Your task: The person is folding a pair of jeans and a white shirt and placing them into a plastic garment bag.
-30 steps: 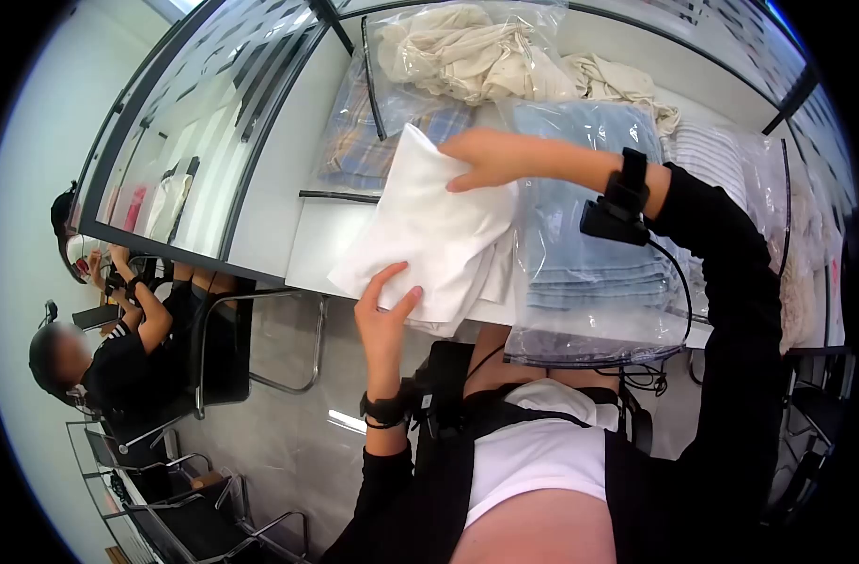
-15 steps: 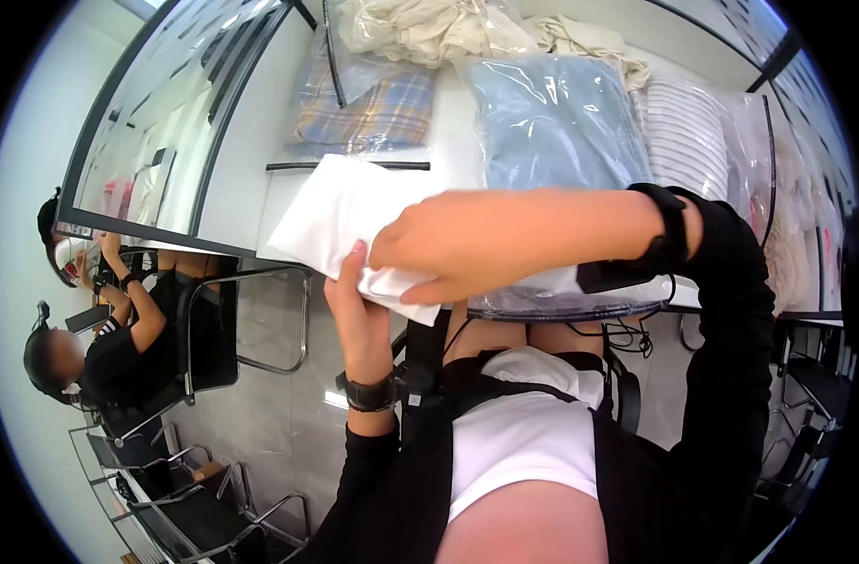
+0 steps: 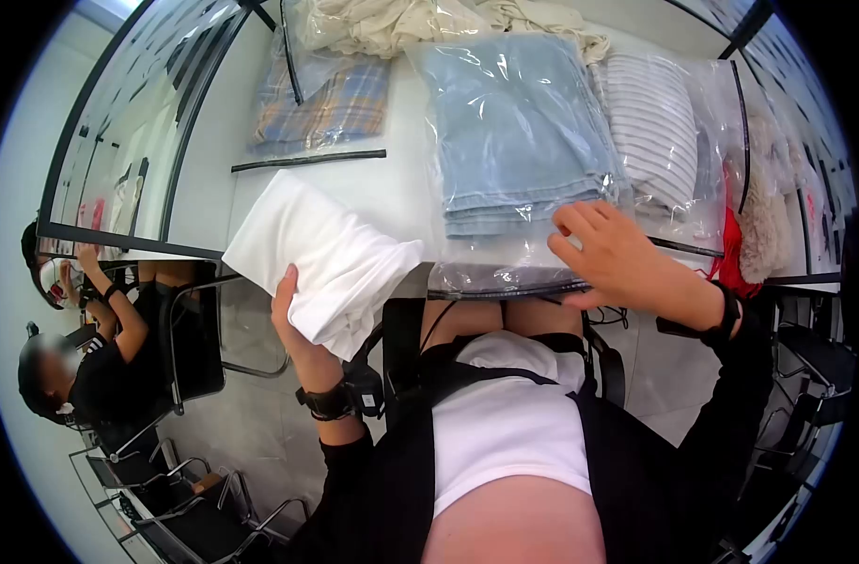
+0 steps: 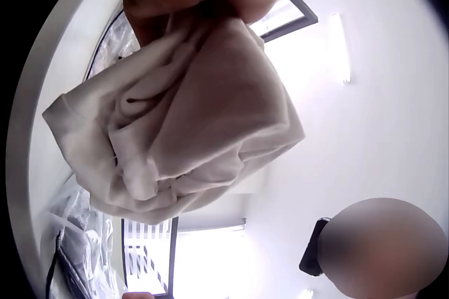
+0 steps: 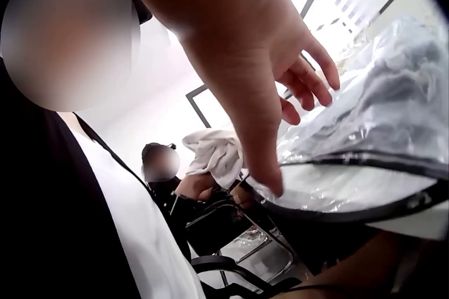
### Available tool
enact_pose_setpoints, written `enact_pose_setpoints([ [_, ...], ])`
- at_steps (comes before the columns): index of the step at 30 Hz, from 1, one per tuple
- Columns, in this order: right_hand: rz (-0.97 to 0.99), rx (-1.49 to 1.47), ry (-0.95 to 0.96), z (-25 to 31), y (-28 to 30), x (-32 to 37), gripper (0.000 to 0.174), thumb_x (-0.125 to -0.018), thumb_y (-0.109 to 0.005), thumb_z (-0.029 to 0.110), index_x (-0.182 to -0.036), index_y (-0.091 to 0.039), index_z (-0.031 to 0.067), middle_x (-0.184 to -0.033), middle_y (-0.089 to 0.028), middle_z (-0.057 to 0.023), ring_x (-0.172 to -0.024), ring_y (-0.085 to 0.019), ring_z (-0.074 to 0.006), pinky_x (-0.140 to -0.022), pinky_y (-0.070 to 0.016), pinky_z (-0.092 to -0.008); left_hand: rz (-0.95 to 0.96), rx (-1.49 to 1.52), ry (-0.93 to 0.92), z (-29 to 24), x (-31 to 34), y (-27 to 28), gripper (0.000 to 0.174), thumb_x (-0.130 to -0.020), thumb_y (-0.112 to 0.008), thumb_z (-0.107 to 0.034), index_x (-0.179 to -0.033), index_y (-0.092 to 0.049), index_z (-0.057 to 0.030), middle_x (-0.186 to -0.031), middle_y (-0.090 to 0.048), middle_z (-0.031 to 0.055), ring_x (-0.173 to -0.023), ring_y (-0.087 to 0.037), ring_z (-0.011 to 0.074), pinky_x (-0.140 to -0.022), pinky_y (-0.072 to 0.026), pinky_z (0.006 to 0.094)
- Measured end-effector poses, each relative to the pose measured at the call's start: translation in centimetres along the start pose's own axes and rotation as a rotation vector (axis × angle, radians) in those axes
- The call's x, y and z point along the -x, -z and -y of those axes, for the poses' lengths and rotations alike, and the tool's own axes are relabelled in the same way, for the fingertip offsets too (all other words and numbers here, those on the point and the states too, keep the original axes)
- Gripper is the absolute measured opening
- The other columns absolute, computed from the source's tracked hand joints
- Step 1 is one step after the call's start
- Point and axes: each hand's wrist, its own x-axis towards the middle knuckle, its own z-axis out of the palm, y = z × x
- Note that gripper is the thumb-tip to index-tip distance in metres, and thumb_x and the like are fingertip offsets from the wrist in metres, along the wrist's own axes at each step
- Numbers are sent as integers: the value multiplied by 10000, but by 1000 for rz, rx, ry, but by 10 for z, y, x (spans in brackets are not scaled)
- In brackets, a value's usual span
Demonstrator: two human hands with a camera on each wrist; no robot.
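My left hand [image 3: 303, 324] grips a folded white garment [image 3: 321, 254] by its near edge, thumb on top. In the left wrist view the garment's [image 4: 210, 110] layered folds bunch below the fingers. To the right, my right hand [image 3: 617, 258] hovers at the mouth of a clear zip bag [image 3: 505, 279], fingers loosely bent and holding nothing. Folded light-blue denim [image 3: 514, 132] lies inside that bag. The right wrist view shows the bag's black-edged mouth [image 5: 337, 208] gaping, with the thumb close by its rim.
Bagged plaid cloth [image 3: 326, 108] lies back left, bagged striped white cloth [image 3: 650, 132] right of the denim, and cream cloth [image 3: 392, 23] at the back. A red item [image 3: 730, 249] hangs at the right edge. Another person [image 3: 101, 362] sits at left near chairs.
My right hand has let go of the white garment and moved right to the bag with the denim. My left hand still holds the garment, now lower and further left.
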Motion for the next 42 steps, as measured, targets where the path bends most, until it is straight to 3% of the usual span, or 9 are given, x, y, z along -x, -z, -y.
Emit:
enact_pose_setpoints([
  [5, -54, 143, -44, -4, -36, 8, 239, -632, -635, 133, -781, -469, 48, -776, -461, -57, -716, -495, -171, -553, -433, -278, 17, 23, 94, -4, -1, 8, 503, -802, -493, -273, -1133, -447, 104, -1074, -543, 223, -949, -578, 308, -817, -487, 396],
  [6, -65, 122, -78, -6, -43, 4, 164, -675, -572, 70, -795, -464, 41, -715, -482, -56, -643, -530, -189, -483, -446, -304, 11, 21, 71, -4, 2, 9, 505, -802, -493, -272, -1139, -443, 102, -1077, -542, 221, -950, -577, 310, -817, -487, 398],
  [10, -159, -179, -177, -12, -49, -24, 139, -754, -529, 82, -816, -425, 13, -681, -478, -133, -613, -527, -317, -519, -417, -404, 4, 0, 2, -7, 12, 10, 526, -801, -494, -277, -1171, -416, 89, -1093, -532, 217, -954, -574, 310, -816, -487, 406],
  [12, -147, -254, -211, -7, -41, -42, 136, -777, -514, 86, -819, -414, 4, -676, -486, -154, -626, -517, -344, -531, -406, -416, -98, -63, -172, -4, 25, 5, 536, -798, -501, -273, -1187, -401, 83, -1096, -529, 214, -957, -572, 310, -818, -486, 409],
  [17, -217, -455, -159, 6, -36, -88, 124, -794, -485, 78, -832, -401, -5, -701, -525, -185, -639, -506, -389, -560, -388, -440, -19, 25, 43, -26, 22, 23, 528, -777, -539, -233, -1182, -401, 76, -1063, -539, 210, -913, -589, 307, -788, -500, 402],
  [23, -261, -460, -186, 14, -12, -100, 120, -775, -510, 99, -793, -433, 9, -630, -533, -159, -590, -516, -358, -545, -395, -414, 69, -362, 63, -46, 44, 26, 459, -763, -583, -153, -1113, -437, 105, -975, -573, 202, -790, -620, 248, -691, -518, 320],
  [27, -284, -463, -189, 11, -11, -96, 120, -769, -525, 102, -785, -438, 21, -626, -537, -141, -573, -524, -324, -517, -393, -392, 284, -512, 340, -49, 52, 27, 303, -805, -580, -110, -1027, -541, 93, -897, -621, 141, -774, -616, 176, -664, -500, 267],
  [30, -358, -387, -158, 11, -13, -96, 123, -766, -534, 105, -781, -440, 26, -630, -539, -128, -571, -527, -311, -508, -397, -384, 440, -652, 477, -39, 47, 18, 309, -805, -567, -107, -1033, -522, 96, -933, -613, 166, -764, -626, 190, -678, -506, 285],
  [42, -400, -224, -155, 17, -4, -92, 133, -754, -546, 114, -789, -433, 53, -654, -547, -75, -577, -539, -279, -499, -405, -361, 444, -705, 426, -4, 34, -6, 275, -851, -520, -136, -1012, -546, 85, -897, -614, 86, -776, -574, 109, -681, -450, 226],
])
